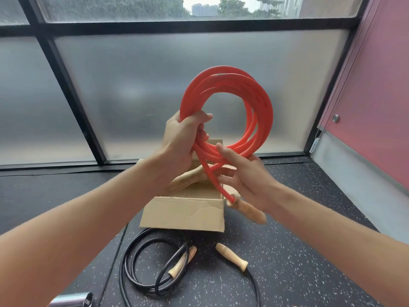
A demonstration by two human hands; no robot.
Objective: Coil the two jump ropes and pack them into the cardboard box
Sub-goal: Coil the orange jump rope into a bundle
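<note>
A red jump rope (261, 103) is wound into a round coil held up in front of the window. My left hand (181, 140) grips the coil's left side, fingers curled round the strands. My right hand (245, 176) is at the coil's bottom with straight fingers touching the strands. One wooden handle (250, 210) hangs from the rope's end below my right hand; the other (188, 179) sticks out under my left hand. The open cardboard box (183, 213) stands on the floor beneath. A black jump rope (141, 264) with two wooden handles lies loose on the floor in front of the box.
The floor is dark speckled rubber (298, 251). A frosted window with black frames (132, 96) stands behind the box, and a pink wall (376, 96) runs along the right. A chrome metal object (70, 300) shows at the bottom left edge.
</note>
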